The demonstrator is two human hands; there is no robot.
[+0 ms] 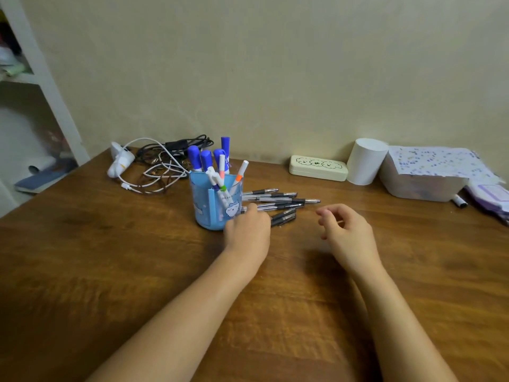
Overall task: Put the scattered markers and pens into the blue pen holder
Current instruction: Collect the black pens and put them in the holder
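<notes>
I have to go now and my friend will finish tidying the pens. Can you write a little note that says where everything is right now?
Left hand: resting on the table on the near ends of the loose pens, beside the blue pen holder; whether it grips one is unclear.
Right hand: open, fingers curled, empty, just above the table.
Done: the blue-capped markers and thin white markers stand in the holder.
Left: the black pens lying right of the holder still need to go in. One more marker lies far right by the white box.
</notes>
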